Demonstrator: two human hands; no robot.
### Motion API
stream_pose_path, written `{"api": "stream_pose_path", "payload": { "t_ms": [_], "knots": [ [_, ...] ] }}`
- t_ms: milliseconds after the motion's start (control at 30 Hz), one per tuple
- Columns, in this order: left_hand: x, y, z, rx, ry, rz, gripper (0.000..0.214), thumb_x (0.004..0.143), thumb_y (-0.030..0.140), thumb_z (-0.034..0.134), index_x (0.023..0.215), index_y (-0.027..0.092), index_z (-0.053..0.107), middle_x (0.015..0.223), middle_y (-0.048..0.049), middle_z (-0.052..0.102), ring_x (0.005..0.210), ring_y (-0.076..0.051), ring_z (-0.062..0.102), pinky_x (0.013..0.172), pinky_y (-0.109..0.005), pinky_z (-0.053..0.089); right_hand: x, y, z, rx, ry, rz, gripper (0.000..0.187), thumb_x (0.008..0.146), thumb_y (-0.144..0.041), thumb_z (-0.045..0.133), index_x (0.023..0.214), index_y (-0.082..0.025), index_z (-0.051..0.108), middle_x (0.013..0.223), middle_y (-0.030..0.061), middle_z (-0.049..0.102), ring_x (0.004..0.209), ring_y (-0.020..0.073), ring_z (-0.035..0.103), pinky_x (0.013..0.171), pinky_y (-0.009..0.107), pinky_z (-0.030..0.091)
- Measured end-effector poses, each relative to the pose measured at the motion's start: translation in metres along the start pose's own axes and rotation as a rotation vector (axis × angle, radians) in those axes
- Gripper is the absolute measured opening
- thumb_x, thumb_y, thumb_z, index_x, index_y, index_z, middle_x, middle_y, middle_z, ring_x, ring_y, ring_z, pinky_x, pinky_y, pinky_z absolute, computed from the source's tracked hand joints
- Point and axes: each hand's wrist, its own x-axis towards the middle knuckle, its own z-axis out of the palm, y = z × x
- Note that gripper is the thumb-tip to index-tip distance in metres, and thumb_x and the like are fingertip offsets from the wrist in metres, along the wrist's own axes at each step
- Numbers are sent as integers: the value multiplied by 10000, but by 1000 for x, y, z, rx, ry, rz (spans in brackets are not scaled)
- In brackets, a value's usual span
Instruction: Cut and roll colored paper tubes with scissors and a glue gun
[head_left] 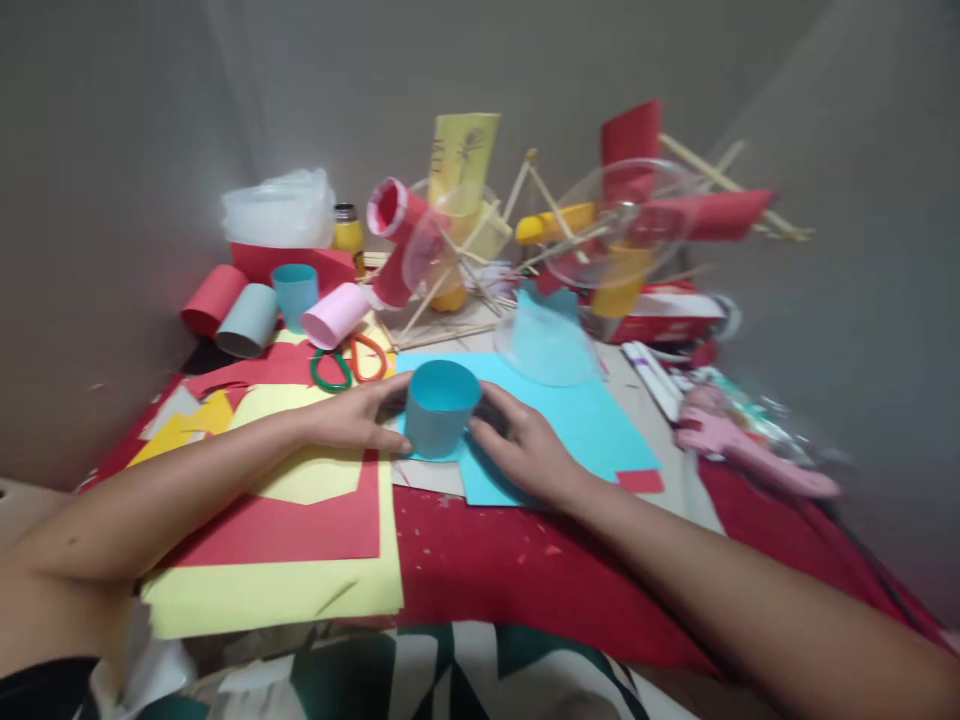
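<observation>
A blue paper tube (437, 425) stands upright at the middle of the table, its round opening facing up. My left hand (360, 415) cups its left side, with the thumb at the lower edge and the fingers reaching behind. From the right, my right hand (525, 445) holds the same tube, its fingertips partly hidden behind it. Under and beside the tube lies a light blue paper sheet (562, 430). Scissors (349, 362) with one green and one orange handle loop lie just beyond my left hand.
Left are red paper (300, 535), yellow paper (277, 600) and rolled tubes in red (216, 298), grey (247, 320) and pink (336, 315). Stick-and-paper structures (630, 225) with clear plastic discs stand behind. A pink glue gun (750, 450) lies right.
</observation>
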Motion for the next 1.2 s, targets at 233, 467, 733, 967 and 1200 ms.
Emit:
{"api": "stream_pose_path", "payload": {
  "t_ms": [233, 467, 733, 967, 1200],
  "knots": [
    [2, 4, -6, 44, 3, -85, 799, 804, 334, 863, 1515, 229, 512, 1486, -153, 604, 1381, -344, 552, 1178, -484, 427, 6, 3, 0, -14, 35, -4, 531, 916, -215, 496, 1445, -194, 537, 1212, 97, 765, 1117, 208, 731, 1045, 420, 563],
    [2, 8, 1, -9, 0, -81, 846, 789, 331, 868, 1525, 170, 482, 1532, -206, 551, 1412, -365, 533, 1182, -515, 425, 0, 0, 0, 4, 39, -6, 510, 920, -257, 527, 1418, -162, 574, 1175, 133, 771, 1094, 260, 744, 1021, 472, 577],
    [2, -3, 0, 2, -32, -25, 849, 797, 382, 840, 1525, 144, 474, 1509, -206, 561, 1455, -359, 500, 1216, -512, 396, -4, 1, -3, -84, 32, 18, 485, 938, -347, 534, 1401, -225, 615, 1175, 96, 787, 1042, 312, 771, 923, 492, 636],
    [0, 6, -2, 160, -26, -63, 771, 803, 457, 815, 1426, 96, 539, 1356, -207, 654, 1380, -366, 567, 1153, -491, 468, -5, -1, -5, -183, 59, -18, 415, 924, -335, 548, 1306, -205, 646, 1153, 100, 796, 971, 314, 791, 831, 442, 665],
    [0, 0, -1, 141, -25, -40, 745, 806, 456, 805, 1414, 115, 542, 1382, -205, 635, 1382, -340, 568, 1156, -469, 463, -6, 1, -6, -215, 59, -68, 382, 937, -319, 539, 1297, -229, 630, 1164, 94, 791, 981, 316, 792, 836, 443, 672]
  ]
}}
